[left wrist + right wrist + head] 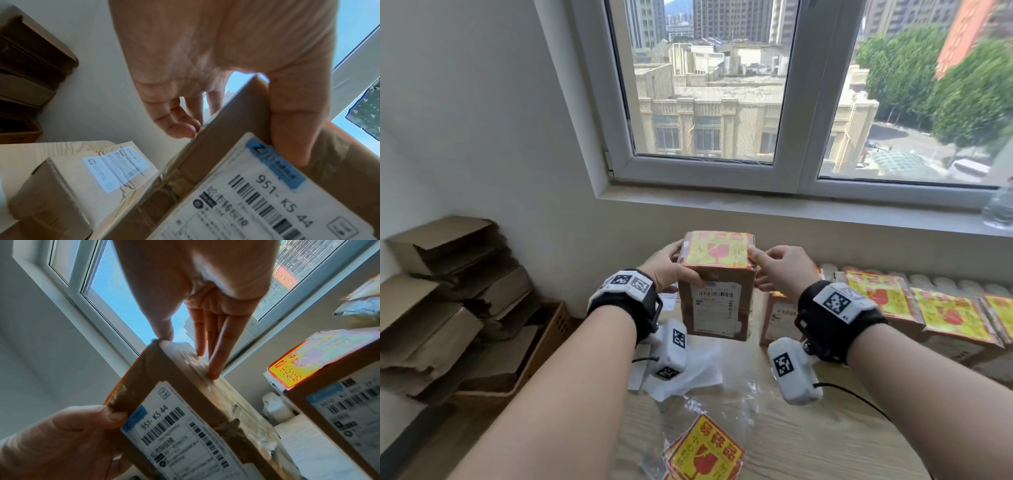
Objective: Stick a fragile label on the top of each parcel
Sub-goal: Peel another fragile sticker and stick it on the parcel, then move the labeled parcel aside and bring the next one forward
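Observation:
A brown cardboard parcel [717, 308] stands upright on the wooden table [825, 445], a white shipping slip on its near face. A yellow-and-red fragile label [717, 250] covers its top. My left hand [674, 263] grips the parcel's upper left corner. In the left wrist view the thumb [292, 113] lies on the front face and the fingers [180, 126] reach round the left side. My right hand [760, 267] is at the top right edge. In the right wrist view its thumb [164, 331] presses the top corner and straight fingers [216, 366] touch the parcel's [185, 426] right side.
A row of parcels with fragile labels [887, 301] runs along the right under the window sill. Loose fragile labels [703, 448] and white backing paper [688, 373] lie at the table's near side. An unlabelled parcel [82, 178] lies to the left. Flattened cartons [448, 308] are piled at the far left.

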The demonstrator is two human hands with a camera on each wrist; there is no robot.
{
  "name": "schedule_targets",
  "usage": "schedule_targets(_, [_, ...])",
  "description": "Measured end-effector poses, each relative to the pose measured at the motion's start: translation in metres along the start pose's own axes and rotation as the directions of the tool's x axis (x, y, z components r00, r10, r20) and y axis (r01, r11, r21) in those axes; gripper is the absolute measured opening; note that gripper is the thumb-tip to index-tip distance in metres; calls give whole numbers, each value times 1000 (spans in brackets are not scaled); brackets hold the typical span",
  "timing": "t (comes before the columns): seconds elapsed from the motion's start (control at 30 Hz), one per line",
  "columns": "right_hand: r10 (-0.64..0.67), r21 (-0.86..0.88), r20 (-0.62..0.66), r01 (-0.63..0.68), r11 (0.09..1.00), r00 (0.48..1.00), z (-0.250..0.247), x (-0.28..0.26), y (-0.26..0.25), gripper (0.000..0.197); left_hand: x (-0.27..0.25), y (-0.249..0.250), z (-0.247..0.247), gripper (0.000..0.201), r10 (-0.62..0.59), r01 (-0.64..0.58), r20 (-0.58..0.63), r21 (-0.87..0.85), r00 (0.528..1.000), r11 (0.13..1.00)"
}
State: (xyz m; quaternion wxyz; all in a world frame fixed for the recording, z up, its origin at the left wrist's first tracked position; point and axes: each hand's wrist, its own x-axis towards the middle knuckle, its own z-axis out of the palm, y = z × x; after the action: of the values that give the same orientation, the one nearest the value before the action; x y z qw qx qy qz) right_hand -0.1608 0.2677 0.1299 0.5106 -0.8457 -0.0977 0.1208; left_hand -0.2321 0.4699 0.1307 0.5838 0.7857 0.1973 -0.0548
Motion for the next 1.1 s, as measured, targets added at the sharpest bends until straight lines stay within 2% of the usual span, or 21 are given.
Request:
schedule_targets(0.1, [20,-35,-19,-21,999,1000,9,17,3,25,24,-6,-4,95,21,-21,20,3,1000,1000])
schedule_targets(0.23, [62,-166,-29,-66,984,998,24,36,20,17,56,-27,6,105,-1,0,64,11,998,1000])
schedule_targets(0.43, [67,-489,-60,-88,868,996,31,38,35,36,83,-51,24,99,-20,16,94,45,995,999])
schedule_targets(0.67, [122,-570,-77,-144,809,990,34,42,49,34,94,-70,47,110,-87,84,127,22,988,996])
schedule_targets(0.77, [93,-582,-117,-144,800,989,38,43,56,27,96,-74,52,104,-96,95,97,19,991,995])
schedule_targets(1.1, [78,-594,-122,-136,793,989,47,39,50,27,98,-78,50,106,-139,127,71,150,988,981])
